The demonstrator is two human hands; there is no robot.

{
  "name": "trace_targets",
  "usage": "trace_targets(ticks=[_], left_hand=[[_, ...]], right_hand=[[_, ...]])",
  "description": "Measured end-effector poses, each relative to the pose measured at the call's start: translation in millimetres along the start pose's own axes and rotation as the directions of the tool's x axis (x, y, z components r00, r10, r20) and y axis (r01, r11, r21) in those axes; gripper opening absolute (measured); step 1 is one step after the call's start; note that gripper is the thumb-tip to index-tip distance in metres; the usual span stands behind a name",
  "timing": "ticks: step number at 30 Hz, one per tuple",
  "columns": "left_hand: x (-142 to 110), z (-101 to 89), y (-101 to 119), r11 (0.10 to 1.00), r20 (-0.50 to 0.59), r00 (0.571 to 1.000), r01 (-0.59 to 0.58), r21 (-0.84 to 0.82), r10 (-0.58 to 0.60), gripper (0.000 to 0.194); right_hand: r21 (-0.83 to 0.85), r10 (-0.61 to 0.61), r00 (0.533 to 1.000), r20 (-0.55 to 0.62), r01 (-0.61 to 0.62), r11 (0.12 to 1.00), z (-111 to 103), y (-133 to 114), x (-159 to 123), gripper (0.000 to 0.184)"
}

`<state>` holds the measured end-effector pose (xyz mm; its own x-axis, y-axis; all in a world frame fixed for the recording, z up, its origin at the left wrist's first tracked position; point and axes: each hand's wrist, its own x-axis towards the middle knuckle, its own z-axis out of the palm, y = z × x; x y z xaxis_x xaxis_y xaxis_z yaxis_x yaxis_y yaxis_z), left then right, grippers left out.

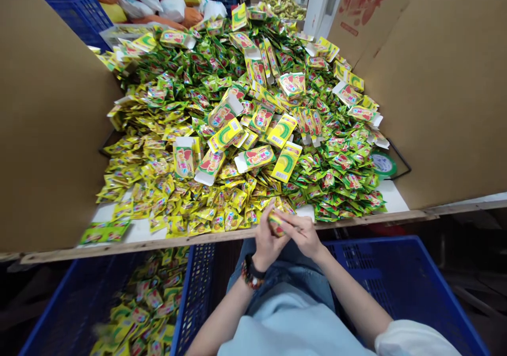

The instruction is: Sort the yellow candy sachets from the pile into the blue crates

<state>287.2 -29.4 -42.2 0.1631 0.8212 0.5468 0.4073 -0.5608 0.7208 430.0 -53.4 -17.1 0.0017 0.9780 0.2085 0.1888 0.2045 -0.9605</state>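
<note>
Close in front of my body, at the table edge, my left hand (266,240) is closed around a small yellow and red candy box (276,224). The fingers of my right hand (304,234) press on the same box from the right, covering much of it. Just beyond my hands lie yellow candy sachets (216,221), with green candy sachets (344,187) to the right. Several flat or partly opened candy boxes (255,158) rest on top of the heap, some with white flaps sticking out.
Tall cardboard walls (443,97) flank the heap. A green tape roll (383,164) sits at the right and a green sachet strip (105,232) at the front left. Below the table are a blue crate (198,287) beside filled boxes (146,308) and another blue crate (412,277).
</note>
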Motion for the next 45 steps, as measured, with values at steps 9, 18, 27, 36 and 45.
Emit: trace_targets(ticks=[9, 18, 27, 36, 45], left_hand=[[-3, -192.8, -34, 0.571, -0.689, 0.725, 0.560, 0.600, 0.013, 0.052], [51, -62.6, -38, 0.771, -0.061, 0.981, 0.184, 0.609, -0.185, 0.027], [39, -78.3, -28, 0.865, -0.301, 0.896, 0.412, 0.286, -0.327, 0.031], [35, -60.1, 6, 0.811, -0.021, 0.847, 0.500, -0.302, -0.531, 0.032], [114, 25.6, 14, 0.967, 0.069, 0.995, 0.054, 0.248, -0.073, 0.032]], right_hand=[[-0.780, -0.195, 0.956, -0.221, -0.053, 0.624, -69, 10, 112, 0.046], [-0.604, -0.220, 0.869, -0.443, -0.108, 0.790, -68, 2, 92, 0.028], [0.500, 0.191, 0.968, 0.165, -0.249, 0.829, 21, -16, 52, 0.034], [0.695, 0.362, 0.929, 0.082, -0.313, 0.647, 49, -22, 49, 0.045], [0.350, 0.200, 0.823, -0.531, -0.002, 0.937, -35, 1, 21, 0.026]])
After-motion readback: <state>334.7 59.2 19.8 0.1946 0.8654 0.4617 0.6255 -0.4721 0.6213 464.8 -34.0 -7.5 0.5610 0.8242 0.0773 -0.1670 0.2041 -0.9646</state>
